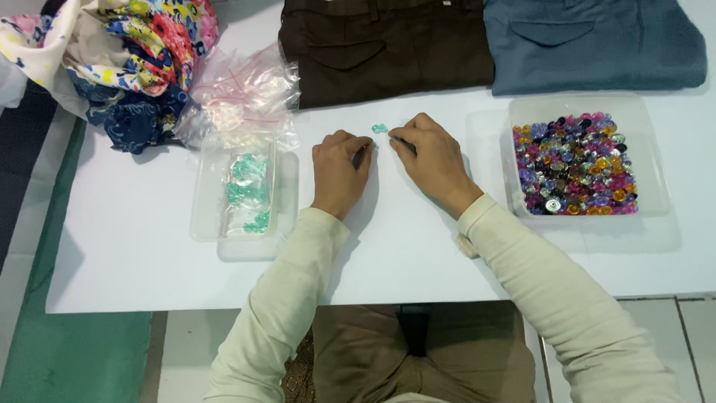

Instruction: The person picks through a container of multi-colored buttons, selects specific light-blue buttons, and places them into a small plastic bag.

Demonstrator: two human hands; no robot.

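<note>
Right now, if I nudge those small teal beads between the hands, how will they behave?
The teal beads look tiny, glossy and rounded, so they would probably skid or roll on the smooth white table. They seem very light and loose, likely to scatter. The left hand and right hand flank them.

Brown trousers and blue trousers folded at far edge of white table. Floral cloth heaped far left, beside clear bags. Green floor strip below.
</note>
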